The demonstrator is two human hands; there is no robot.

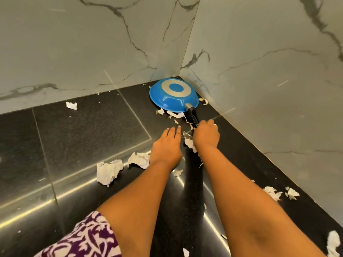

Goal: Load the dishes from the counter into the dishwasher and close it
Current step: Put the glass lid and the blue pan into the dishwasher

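Observation:
A blue frying pan [173,95] lies upside down on the black counter [83,127], pushed into the corner where two marble walls meet. Its black handle [192,114] points toward me. My right hand [206,135] curls round the near end of that handle. My left hand [167,145] is just to the left of it, palm down with straight fingers, resting on or just above the counter. No dishwasher is in view.
Crumpled paper scraps [109,171] and garlic-like peels [204,101] litter the counter around my arms and near the pan. The marble walls [259,89] close off the back and right. A flush cooktop outline [92,117] lies to the left.

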